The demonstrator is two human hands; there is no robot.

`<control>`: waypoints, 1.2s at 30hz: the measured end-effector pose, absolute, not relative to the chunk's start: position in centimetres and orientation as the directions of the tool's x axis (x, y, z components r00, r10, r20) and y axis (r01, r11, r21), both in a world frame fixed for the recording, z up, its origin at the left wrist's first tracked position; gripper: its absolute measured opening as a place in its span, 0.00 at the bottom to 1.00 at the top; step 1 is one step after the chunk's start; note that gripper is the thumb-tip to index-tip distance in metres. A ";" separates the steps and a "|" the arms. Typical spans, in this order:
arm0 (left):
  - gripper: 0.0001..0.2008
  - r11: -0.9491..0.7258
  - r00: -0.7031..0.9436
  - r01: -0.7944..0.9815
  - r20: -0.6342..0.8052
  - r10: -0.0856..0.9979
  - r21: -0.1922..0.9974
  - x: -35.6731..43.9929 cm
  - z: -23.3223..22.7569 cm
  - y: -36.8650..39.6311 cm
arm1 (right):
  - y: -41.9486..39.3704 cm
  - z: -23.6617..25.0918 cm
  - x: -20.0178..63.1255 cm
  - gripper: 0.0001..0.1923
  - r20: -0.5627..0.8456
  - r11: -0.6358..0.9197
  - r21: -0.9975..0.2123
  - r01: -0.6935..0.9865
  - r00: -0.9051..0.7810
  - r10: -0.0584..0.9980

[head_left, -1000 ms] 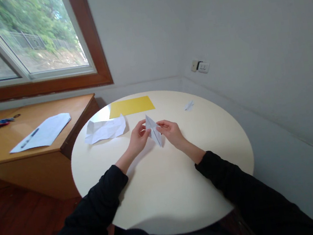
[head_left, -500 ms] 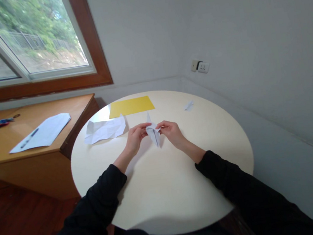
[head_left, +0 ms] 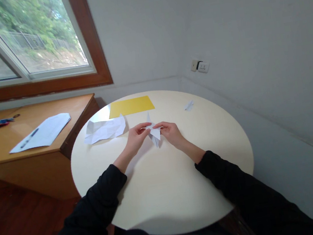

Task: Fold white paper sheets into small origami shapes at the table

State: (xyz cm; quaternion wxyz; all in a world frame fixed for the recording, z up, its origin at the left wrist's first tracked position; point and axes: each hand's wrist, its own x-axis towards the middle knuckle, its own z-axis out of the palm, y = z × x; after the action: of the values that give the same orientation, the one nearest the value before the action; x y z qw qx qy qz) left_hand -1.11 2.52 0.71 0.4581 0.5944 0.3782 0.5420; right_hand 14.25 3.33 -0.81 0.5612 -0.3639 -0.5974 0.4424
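Observation:
Between my two hands is a folded white paper [head_left: 155, 134], with one point toward the back and another toward me. My left hand [head_left: 136, 138] pinches its left side, thumb in front and fingers behind. On the other side my right hand [head_left: 171, 132] is closed on the paper's right edge. A flap lies slanted across the middle of the folded paper. The fingertips partly cover its upper part.
A yellow sheet [head_left: 131, 106] lies at the back of the round white table [head_left: 167, 186]. Creased white paper [head_left: 105, 129] is at the left, a small folded paper piece [head_left: 189, 106] at the right. The wooden desk [head_left: 78, 105] holds white sheets [head_left: 48, 129], a pen [head_left: 29, 138] and scissors [head_left: 3, 122].
A flap of the folded paper has come down across its front, toward the lower right. My left thumb has shifted onto the paper's middle; both arms stay in place.

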 end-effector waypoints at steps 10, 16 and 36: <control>0.13 -0.331 0.130 -0.024 0.331 0.934 0.943 -1.1 1.0 2.3 | 3.6 -1.1 14.2 0.06 0.359 0.357 -0.933 -0.042 -0.092 0.929; 0.11 -0.210 0.160 -0.233 0.250 0.955 0.950 -1.1 0.3 2.9 | 3.5 -0.9 14.3 0.10 0.341 0.339 -0.940 -0.033 -0.114 0.933; 0.11 -0.277 0.205 -0.044 0.280 0.938 0.960 -0.8 0.2 2.7 | 3.1 -0.6 14.1 0.12 0.295 0.280 -0.954 -0.110 -0.155 0.943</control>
State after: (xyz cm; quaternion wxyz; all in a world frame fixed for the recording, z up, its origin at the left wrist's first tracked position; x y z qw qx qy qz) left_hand -0.84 2.71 0.20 0.4778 0.6116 0.3653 0.5140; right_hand 14.14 3.08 -0.62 0.5444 -0.3553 -0.5863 0.4835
